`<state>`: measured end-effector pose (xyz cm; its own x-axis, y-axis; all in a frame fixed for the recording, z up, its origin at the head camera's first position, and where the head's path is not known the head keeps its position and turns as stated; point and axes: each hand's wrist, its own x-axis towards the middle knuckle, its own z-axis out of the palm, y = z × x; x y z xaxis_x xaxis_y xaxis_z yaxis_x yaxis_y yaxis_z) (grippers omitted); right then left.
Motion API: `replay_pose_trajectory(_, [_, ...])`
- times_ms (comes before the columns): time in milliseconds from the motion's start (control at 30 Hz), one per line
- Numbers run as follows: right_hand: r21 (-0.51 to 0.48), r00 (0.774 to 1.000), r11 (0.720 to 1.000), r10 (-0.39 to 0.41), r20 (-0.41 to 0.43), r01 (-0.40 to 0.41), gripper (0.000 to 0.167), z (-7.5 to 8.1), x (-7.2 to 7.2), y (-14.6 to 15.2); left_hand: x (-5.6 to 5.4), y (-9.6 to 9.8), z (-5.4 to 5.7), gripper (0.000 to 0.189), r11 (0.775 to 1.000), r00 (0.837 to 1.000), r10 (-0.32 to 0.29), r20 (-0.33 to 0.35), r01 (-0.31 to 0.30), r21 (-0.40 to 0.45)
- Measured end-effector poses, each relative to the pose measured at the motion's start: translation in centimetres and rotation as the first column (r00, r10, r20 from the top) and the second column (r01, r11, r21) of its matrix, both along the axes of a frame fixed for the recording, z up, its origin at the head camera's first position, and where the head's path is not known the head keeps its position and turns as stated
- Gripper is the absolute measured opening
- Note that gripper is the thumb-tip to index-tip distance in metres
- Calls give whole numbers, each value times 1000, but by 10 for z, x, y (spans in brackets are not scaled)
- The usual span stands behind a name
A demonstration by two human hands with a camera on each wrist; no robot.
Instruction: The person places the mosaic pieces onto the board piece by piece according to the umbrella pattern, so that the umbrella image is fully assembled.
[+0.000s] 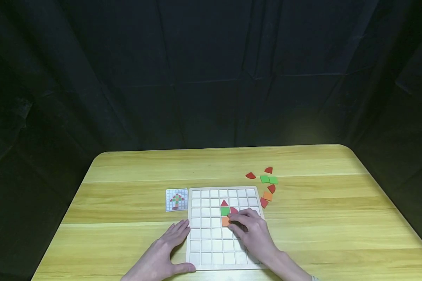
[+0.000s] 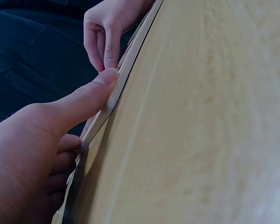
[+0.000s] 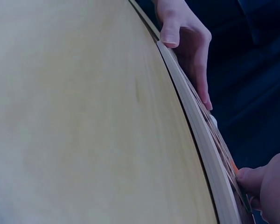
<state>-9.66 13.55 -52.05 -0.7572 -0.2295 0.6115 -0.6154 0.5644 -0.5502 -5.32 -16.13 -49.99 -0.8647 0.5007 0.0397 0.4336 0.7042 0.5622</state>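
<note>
A white square grid board (image 1: 205,245) lies on the table. My left hand (image 1: 161,249) rests at its near left corner, straight fingers along the left side and thumb on the front edge. With thumb and index finger, my right hand (image 1: 254,233) pinches an orange square tile (image 1: 225,221) in the grid. Directly beyond that tile is a green square tile (image 1: 225,211), then a red triangle tile (image 1: 224,203). A red quarter-circle tile (image 1: 234,210) lies right of the green one, partly covered by my right fingers.
Left of the board lies a paper card (image 1: 177,200) printed with a coloured arrow-like pattern on a grid. Right of and beyond the board are loose green squares (image 1: 269,180), another orange square (image 1: 267,196) and several red pieces (image 1: 251,175). A dark curtain (image 1: 211,78) hangs behind the table.
</note>
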Motion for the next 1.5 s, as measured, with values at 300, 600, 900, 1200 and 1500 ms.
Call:
replay_pose_trajectory(300, [9,1000,1000,2,0,-2,25,-1,1,0,0,0,0,98,1000,1000,-9,-7,9,2])
replay_pose_trajectory(600, [-35,998,999,9,58,-7,22,-1,0,9,0,1,0,98,1000,1000,-7,0,7,-1])
replay_pose_trajectory(900, [-62,997,996,-54,60,57,28,2,-14,37,1,0,1,99,1000,999,1,34,-1,-3])
replay_pose_trajectory(1200, [-52,986,985,-163,27,164,30,-1,-32,69,0,0,1,99,1000,1000,-5,3,5,-1])
replay_pose_trajectory(1500, [-42,934,934,-352,59,355,24,-1,-56,99,0,1,1,98,1000,1000,-2,25,1,6])
